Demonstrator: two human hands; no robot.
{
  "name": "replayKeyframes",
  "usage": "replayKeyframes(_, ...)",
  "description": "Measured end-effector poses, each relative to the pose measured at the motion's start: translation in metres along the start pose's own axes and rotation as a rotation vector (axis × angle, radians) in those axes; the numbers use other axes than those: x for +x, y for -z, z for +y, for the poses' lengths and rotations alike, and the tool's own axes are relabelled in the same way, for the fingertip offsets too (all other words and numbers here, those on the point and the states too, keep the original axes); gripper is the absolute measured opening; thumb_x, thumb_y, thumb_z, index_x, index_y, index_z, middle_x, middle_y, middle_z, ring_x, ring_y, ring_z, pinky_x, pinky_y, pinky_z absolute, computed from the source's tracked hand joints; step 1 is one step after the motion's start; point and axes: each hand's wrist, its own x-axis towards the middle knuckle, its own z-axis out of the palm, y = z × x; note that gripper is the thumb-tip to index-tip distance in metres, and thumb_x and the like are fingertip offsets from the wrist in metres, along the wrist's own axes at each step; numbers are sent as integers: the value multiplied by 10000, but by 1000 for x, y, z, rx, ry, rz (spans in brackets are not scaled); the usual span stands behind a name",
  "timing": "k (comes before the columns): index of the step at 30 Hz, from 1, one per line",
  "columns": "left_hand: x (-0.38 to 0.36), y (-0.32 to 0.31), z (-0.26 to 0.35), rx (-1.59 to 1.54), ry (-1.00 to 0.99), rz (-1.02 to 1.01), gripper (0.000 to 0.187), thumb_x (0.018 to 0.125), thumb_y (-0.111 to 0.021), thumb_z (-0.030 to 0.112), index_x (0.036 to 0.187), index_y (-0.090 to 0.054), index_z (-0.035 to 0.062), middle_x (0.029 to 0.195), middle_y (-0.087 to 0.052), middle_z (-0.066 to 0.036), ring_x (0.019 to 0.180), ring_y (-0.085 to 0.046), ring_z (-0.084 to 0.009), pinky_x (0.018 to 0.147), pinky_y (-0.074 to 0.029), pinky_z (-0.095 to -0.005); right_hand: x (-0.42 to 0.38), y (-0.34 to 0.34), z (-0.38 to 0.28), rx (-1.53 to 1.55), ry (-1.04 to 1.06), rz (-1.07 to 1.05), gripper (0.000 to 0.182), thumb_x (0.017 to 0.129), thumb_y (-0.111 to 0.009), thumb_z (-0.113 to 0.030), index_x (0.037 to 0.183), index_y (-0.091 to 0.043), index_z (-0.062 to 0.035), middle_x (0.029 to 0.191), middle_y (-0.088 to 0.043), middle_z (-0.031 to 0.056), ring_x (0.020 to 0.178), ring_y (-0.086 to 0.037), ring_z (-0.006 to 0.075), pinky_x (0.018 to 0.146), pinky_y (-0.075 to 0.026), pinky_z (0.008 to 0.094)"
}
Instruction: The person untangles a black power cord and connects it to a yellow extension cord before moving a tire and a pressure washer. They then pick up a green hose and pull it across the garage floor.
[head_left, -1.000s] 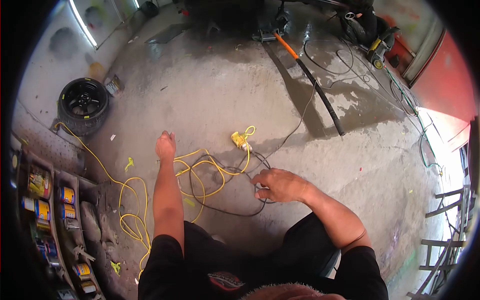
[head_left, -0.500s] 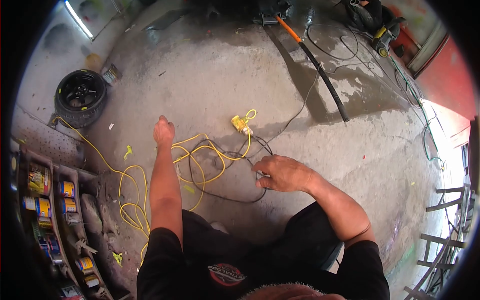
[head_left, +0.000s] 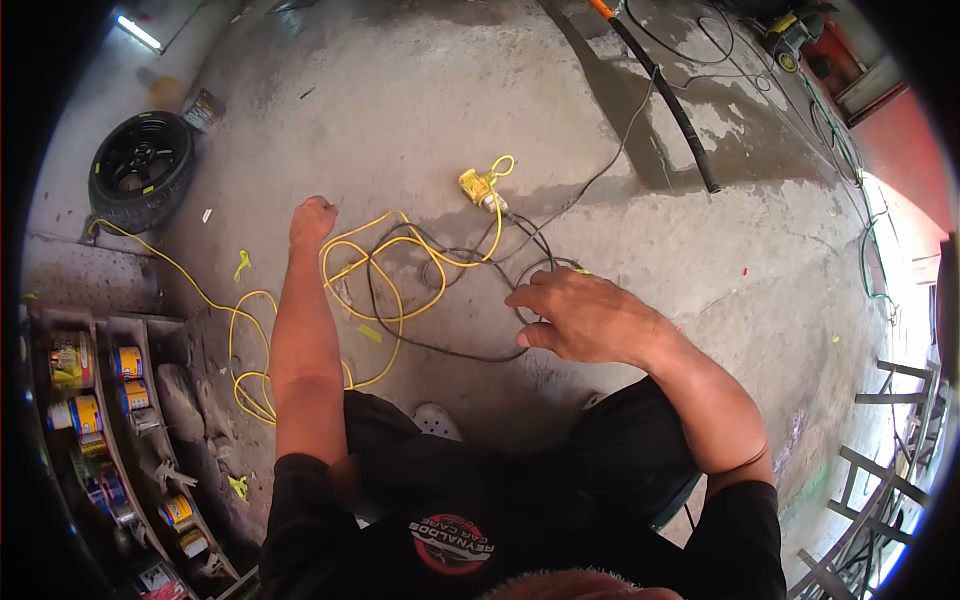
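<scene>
My left hand [head_left: 314,219] is held out over the floor, closed, left of the loops of yellow cord [head_left: 440,286]; whether anything is in its fingers is too small to tell. My right hand [head_left: 580,312] hangs above the dark cable [head_left: 455,353], thumb and fingers apart, with nothing visible between them. A yellow connector block [head_left: 476,187] lies on the floor beyond both hands, joined to the coiled cords.
A wheel with a black rim [head_left: 143,170] lies at the left. Below it stands a shelf with cans [head_left: 85,413]. A black hose [head_left: 680,120] and a power tool [head_left: 787,45] are at the upper right. Metal racks [head_left: 888,470] line the right edge.
The view has tilted down, so the floor items sit higher and the wheel lies further left. My left hand appears a little further up and left; my right hand's fingers have spread slightly.
</scene>
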Motion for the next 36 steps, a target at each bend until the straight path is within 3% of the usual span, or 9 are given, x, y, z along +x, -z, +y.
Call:
replayKeyframes(15,-1,-4,2,-16,-4,-110,373,820,-644,343,1086,-672,84,1146,-641,-170,1105,-592,-328,954,-465,-410,1,-1,3,16,22,-1,323,858,-643,-232,1077,-608,3,1034,-619,185,1025,-598,351,856,-495,450)
replayKeyframes(18,13,-22,-23,51,-219,-64,366,822,-612,384,979,-683,62,1052,-658,-183,1017,-609,-354,886,-474,-449,3,-1,2,27,23,-27,340,854,-650,-246,1083,-611,3,1041,-619,186,1040,-591,352,880,-479,452)
replayKeyframes(20,94,-105,-124,259,-777,121,337,871,-534,356,787,-647,50,862,-641,-178,817,-585,-394,734,-451,-503,5,-11,10,41,-21,-20,411,851,-653,-252,1181,-590,-16,1127,-611,155,1096,-561,331,940,-442,438)
replayKeyframes(23,134,-122,-153,487,-957,47,151,831,-595,108,925,-695,46,1018,-674,-156,1019,-606,-338,904,-472,-449,4,-3,9,-40,25,-47,374,835,-654,-286,1090,-623,-14,1067,-631,165,1084,-566,326,929,-451,436)
replayKeyframes(24,125,-104,-128,502,-821,-23,185,834,-613,139,968,-690,39,1040,-674,-164,1042,-605,-354,940,-465,-430,6,-5,10,-65,48,-44,343,818,-671,-282,1026,-648,-10,999,-657,174,1035,-598,341,890,-476,446)
replayKeyframes(25,106,-97,-107,-114,-221,-49,235,839,-633,200,1001,-676,36,1029,-675,-164,1001,-616,-370,904,-478,-432,4,-7,9,-57,7,-30,334,813,-674,-274,1014,-655,-8,972,-664,176,1005,-612,348,864,-488,453)
replayKeyframes(26,86,-75,-82,-88,-119,-81,293,836,-650,259,1025,-663,34,1045,-671,-168,984,-625,-371,874,-486,-430,4,-6,8,-53,-5,-21,324,808,-678,-266,1001,-663,-5,944,-672,179,975,-626,356,838,-499,461)
replayKeyframes(29,51,-46,-51,-3,-270,67,286,845,-639,239,1045,-656,36,1036,-671,-181,952,-641,-364,835,-498,-433,-1,-4,7,-42,-5,-30,329,808,-670,-265,1009,-664,-4,949,-671,185,970,-630,357,828,-503,463)
replayKeyframes(36,58,-44,-51,16,-293,146,339,849,-633,219,1123,-617,21,999,-670,-218,940,-643,-375,809,-500,-446,-4,-1,6,-65,35,-8,344,822,-655,-293,1021,-671,-12,959,-675,180,980,-628,357,845,-499,461)
